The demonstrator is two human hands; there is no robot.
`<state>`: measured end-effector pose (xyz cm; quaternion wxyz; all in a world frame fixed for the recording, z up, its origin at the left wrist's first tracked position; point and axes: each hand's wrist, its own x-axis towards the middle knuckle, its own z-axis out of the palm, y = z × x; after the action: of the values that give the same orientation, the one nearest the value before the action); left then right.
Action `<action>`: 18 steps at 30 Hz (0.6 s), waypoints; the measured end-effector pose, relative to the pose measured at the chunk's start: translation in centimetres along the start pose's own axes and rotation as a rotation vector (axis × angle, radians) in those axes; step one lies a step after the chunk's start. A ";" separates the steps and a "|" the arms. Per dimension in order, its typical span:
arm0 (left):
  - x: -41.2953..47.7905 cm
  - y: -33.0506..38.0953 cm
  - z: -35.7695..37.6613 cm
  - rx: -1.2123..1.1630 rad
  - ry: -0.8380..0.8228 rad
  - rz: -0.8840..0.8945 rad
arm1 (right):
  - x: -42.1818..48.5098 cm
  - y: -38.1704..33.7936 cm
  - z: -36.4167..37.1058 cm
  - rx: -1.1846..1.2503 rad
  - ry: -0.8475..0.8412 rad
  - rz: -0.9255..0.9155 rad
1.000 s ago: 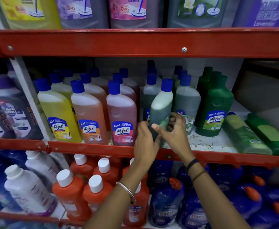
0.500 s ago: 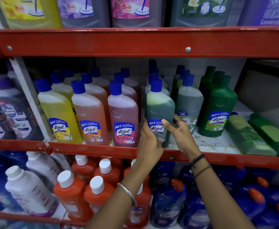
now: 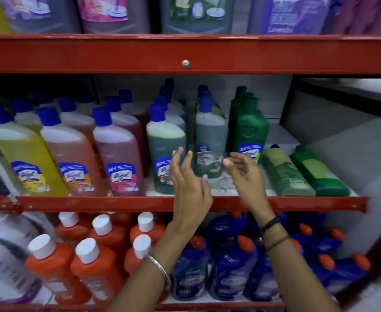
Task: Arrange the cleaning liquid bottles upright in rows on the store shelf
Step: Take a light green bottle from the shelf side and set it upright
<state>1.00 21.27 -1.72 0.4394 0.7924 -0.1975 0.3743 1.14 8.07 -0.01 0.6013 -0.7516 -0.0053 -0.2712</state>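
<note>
On the middle shelf (image 3: 230,204) a green-liquid bottle with a blue cap (image 3: 164,145) stands upright at the front of its row, beside the pink (image 3: 119,158), orange (image 3: 72,154) and yellow (image 3: 27,154) bottles. My left hand (image 3: 189,188) hovers just in front of it, fingers apart, holding nothing. My right hand (image 3: 245,176) is also open, in front of a grey-green bottle (image 3: 209,140) and a dark green bottle (image 3: 250,131). Two green bottles (image 3: 286,174) (image 3: 320,174) lie on their sides at the shelf's right.
A red shelf beam (image 3: 185,55) runs overhead with large bottles above it. Below, orange bottles with white caps (image 3: 90,266) and blue bottles with orange caps (image 3: 230,266) stand. Bare shelf surface lies behind the lying bottles at the right.
The green blue-capped bottle went from tilted in both hands to standing upright at the row's front. Both hands have let go and drawn back slightly, with the right hand moving rightward.
</note>
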 end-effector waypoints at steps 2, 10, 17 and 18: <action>0.1 2.6 2.2 -0.122 -0.079 0.071 | 0.3 0.9 -4.8 -0.294 0.215 -0.003; 1.0 7.8 14.1 -0.172 -0.679 -0.346 | 1.2 3.2 -12.7 -1.138 0.117 0.256; 4.6 8.6 18.5 -0.391 -0.693 -0.942 | 4.1 1.6 -14.1 -1.075 -0.107 0.370; 5.1 8.5 18.5 -0.429 -0.717 -0.980 | 4.4 1.5 -14.4 -1.036 -0.110 0.377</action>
<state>6.56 1.15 0.63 0.6148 0.7611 -0.0177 -0.2060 -0.35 -6.80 2.30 0.1900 -0.9500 0.2322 -0.0862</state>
